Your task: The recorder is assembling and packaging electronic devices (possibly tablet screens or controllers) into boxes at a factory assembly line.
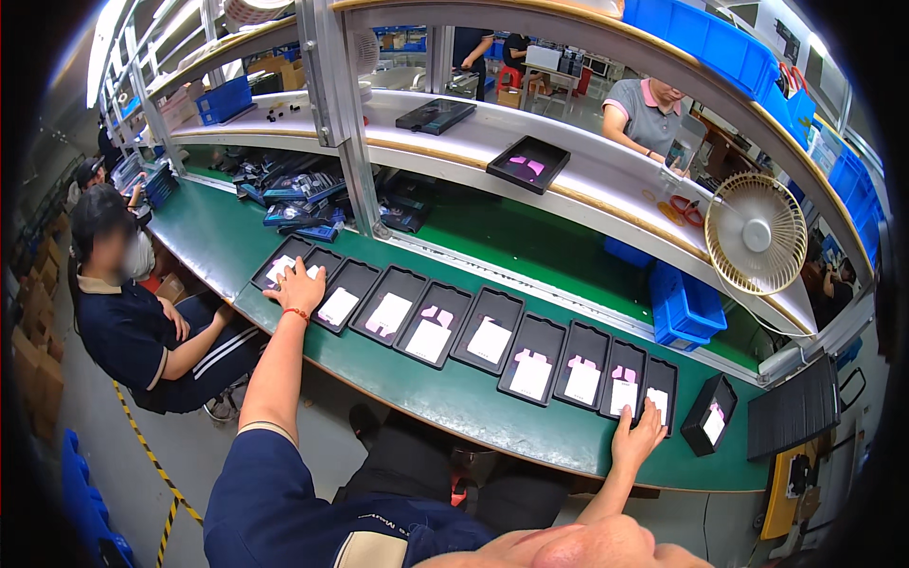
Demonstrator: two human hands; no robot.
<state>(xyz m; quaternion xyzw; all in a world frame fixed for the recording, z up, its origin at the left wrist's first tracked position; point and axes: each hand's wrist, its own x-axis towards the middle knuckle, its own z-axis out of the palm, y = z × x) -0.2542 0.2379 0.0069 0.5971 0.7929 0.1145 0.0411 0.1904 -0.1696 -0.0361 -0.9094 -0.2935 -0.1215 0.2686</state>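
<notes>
A row of several black trays point(418, 322) runs across the green workbench, each with a white card and most with pink pieces showing. At the row's left end my left hand point(298, 288), a red band on its wrist, spreads its fingers over a tray point(322, 259); the fingers partly cover the white card there. At the right end my right hand point(640, 437) has its fingers stretched out at the near edge of the last tray point(660, 383). Neither hand visibly grips anything. A separate stack of black trays point(708, 417) with a white card on top stands farther right.
Behind the row is a shelf point(417, 133) with a black tray point(528, 165) of pink pieces. A fan point(757, 234) and blue bins point(684, 308) are at right. Packaged items point(294, 194) lie piled at back left. A person point(133, 293) sits at left; another works across the shelf.
</notes>
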